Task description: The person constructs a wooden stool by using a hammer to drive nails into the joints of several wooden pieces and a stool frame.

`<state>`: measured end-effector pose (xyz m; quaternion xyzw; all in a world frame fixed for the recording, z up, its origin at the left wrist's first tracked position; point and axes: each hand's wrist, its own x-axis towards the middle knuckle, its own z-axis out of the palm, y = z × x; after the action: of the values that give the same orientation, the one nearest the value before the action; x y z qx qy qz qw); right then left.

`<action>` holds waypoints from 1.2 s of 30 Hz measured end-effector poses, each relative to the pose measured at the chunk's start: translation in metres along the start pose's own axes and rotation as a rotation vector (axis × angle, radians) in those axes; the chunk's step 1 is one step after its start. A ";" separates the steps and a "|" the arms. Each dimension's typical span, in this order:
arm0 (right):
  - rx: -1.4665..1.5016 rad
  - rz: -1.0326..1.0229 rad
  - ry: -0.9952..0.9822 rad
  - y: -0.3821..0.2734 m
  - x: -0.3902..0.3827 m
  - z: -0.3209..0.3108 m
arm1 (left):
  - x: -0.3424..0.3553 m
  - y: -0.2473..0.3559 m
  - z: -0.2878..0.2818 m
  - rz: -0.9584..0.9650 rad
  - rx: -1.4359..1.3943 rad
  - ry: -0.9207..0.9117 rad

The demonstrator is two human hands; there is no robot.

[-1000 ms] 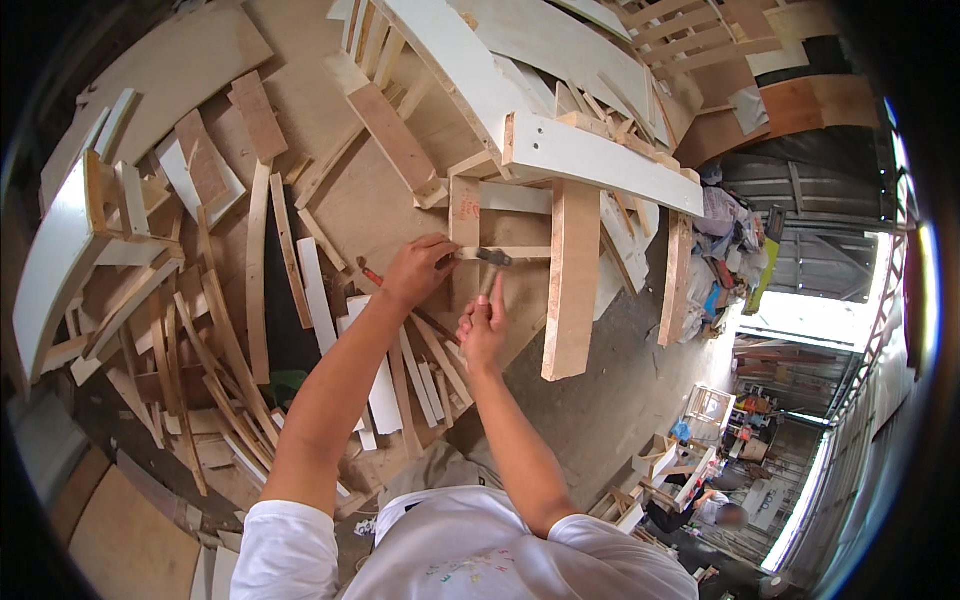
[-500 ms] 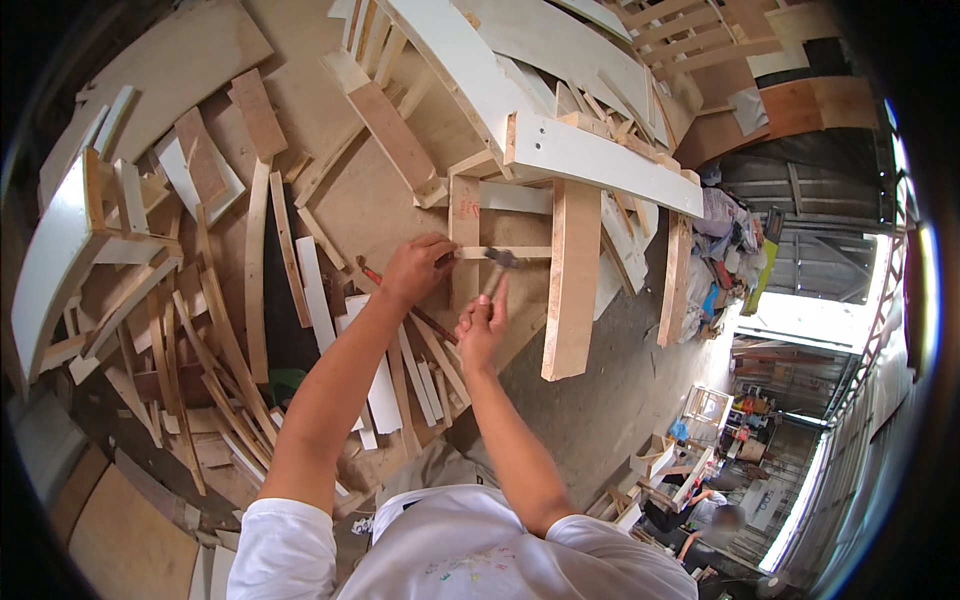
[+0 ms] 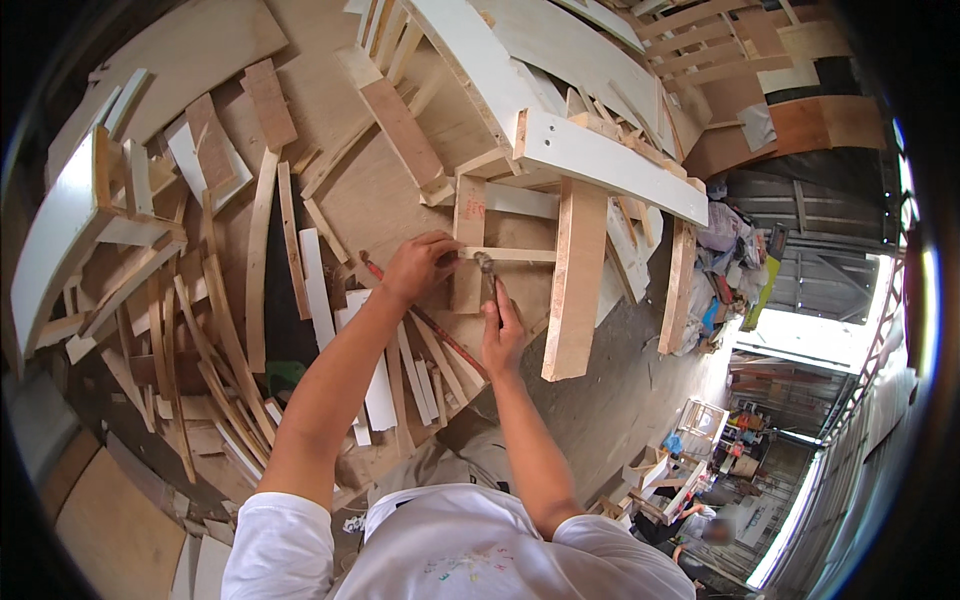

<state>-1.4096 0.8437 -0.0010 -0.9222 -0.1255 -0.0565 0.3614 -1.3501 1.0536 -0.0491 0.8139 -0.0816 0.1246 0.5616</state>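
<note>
My left hand [image 3: 420,268] has its fingers closed at the left end of a pale wooden batten [image 3: 525,254]; what they pinch is too small to make out. The batten spans from an upright plywood piece with red markings [image 3: 468,205] to a wide plank [image 3: 578,280] of a part-white wooden frame [image 3: 610,170]. My right hand [image 3: 502,337] grips a hammer [image 3: 486,264] by its handle, the head over the batten just right of my left fingers. A long red metal bar [image 3: 445,342] lies beneath, on the plywood surface.
Loose strips [image 3: 262,260] and a curved white piece [image 3: 50,250] crowd the left. Bagged items and cloth [image 3: 720,240] are heaped at the right, beside a concrete floor [image 3: 610,400]. Farther back at lower right, another person [image 3: 700,525] is among wooden frames.
The hammer has swung from angled, with its head sideways, to more upright. My right hand has shifted slightly right. My left hand stays by the batten's end. The view has shifted slightly.
</note>
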 end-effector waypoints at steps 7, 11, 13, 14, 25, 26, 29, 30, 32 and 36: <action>-0.088 0.004 -0.066 -0.019 0.005 -0.006 | -0.001 -0.003 -0.001 -0.005 0.048 -0.018; -0.160 -0.109 0.001 -0.015 0.005 -0.001 | -0.001 -0.001 -0.001 -0.012 0.055 -0.031; -0.168 -0.141 0.025 -0.011 0.007 0.001 | 0.002 -0.002 -0.002 -0.004 0.052 -0.031; -0.179 -0.150 0.001 -0.014 0.009 0.000 | 0.001 -0.003 0.000 -0.009 0.027 -0.032; -0.114 -0.182 0.062 0.001 0.007 0.007 | 0.003 -0.008 0.000 -0.011 0.042 -0.039; -0.078 -0.209 0.107 0.000 0.004 0.003 | 0.002 -0.002 0.001 -0.007 0.032 -0.034; -0.141 -0.136 0.039 -0.004 0.005 0.005 | 0.002 -0.003 -0.003 -0.025 0.022 -0.035; -0.172 -0.087 0.006 -0.004 0.005 0.006 | 0.005 -0.004 -0.005 -0.029 0.022 -0.036; -0.160 -0.123 0.050 -0.001 0.005 0.007 | 0.001 0.003 -0.002 -0.024 0.058 -0.047; -0.090 -0.198 0.062 0.001 0.006 0.014 | 0.005 0.001 -0.007 -0.083 -0.012 -0.077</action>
<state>-1.4035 0.8536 -0.0102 -0.9184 -0.2021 -0.1262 0.3159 -1.3462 1.0594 -0.0440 0.8174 -0.0699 0.0692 0.5677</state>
